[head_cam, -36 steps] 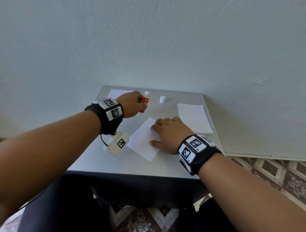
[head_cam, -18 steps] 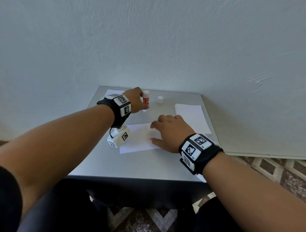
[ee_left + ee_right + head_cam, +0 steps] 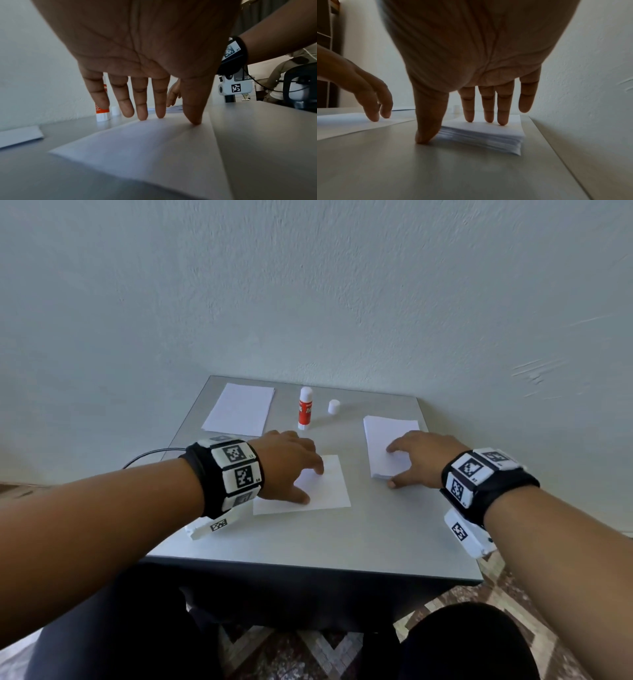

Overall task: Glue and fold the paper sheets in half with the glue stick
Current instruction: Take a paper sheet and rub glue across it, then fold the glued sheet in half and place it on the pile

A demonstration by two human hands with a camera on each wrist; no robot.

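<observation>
On the table (image 3: 308,549), a single sheet (image 3: 329,487) is laid near the middle, a paper stack (image 3: 387,436) to its right. Farther back are placed another sheet (image 3: 239,409) left, the glue stick (image 3: 305,409) upright, and its cap (image 3: 333,407) just right.

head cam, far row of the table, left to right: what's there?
Paper sheet lying flat → glue stick standing upright, uncapped → its white cap standing apart → stack of paper, with the right hand resting on its near end.
</observation>
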